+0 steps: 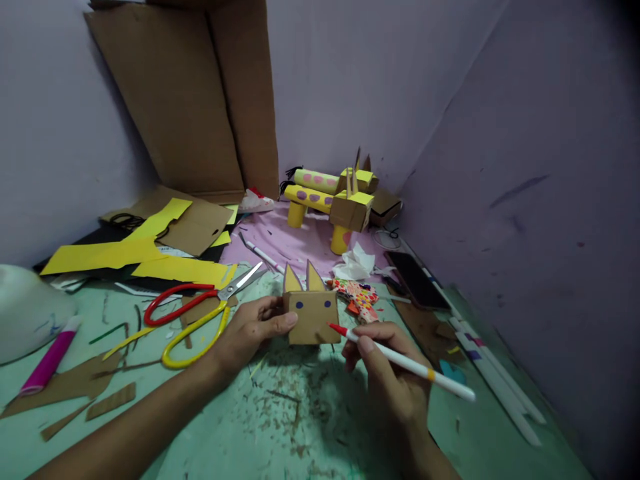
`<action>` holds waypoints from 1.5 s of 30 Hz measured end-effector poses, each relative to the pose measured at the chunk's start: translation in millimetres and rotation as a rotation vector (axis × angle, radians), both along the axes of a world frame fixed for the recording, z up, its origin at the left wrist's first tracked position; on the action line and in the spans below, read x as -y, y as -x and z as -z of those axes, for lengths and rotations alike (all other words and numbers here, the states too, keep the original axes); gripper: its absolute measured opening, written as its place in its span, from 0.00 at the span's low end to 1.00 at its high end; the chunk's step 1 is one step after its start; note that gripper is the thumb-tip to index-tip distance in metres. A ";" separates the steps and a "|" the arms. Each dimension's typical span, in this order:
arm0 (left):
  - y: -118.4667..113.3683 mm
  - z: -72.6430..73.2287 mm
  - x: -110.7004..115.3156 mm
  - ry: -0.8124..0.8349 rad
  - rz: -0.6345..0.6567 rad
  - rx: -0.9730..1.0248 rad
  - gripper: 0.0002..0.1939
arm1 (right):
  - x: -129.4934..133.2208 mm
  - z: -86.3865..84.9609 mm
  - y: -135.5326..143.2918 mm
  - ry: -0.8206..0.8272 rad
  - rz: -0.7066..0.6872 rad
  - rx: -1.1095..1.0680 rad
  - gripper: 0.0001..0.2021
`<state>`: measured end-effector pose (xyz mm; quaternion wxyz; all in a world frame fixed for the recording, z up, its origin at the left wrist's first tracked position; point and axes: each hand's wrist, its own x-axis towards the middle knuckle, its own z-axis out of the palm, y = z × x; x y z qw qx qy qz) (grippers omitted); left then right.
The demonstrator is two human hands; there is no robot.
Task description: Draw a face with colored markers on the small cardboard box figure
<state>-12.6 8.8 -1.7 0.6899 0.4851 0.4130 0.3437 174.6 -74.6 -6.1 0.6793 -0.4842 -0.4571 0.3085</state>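
Observation:
Between my hands is a small cardboard box head point(314, 323) with two pointed ears, pale yellow inside, and two dark blue dots for eyes. My left hand point(260, 323) grips it at its left side, thumb on the front face. In my right hand point(387, 363) is a white marker point(420, 368) with a red tip and an orange band near its end. The tip is at the lower right of the box's front; whether it touches cannot be told. Left of my left hand lie open scissors point(220, 300) with one red and one yellow handle.
Behind stand two yellow tube-bodied cardboard animals point(345, 207). Yellow paper strips point(107, 253) and cardboard scraps lie left, near a magenta tube point(50, 360). A phone point(417, 280) and several markers point(495, 380) lie along the right wall. Crumpled tissue point(355, 262) sits beyond the box.

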 end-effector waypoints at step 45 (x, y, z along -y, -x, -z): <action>2.1 3.3 0.8 -0.029 0.034 0.010 0.32 | -2.1 7.8 9.0 -0.217 -0.036 0.502 0.06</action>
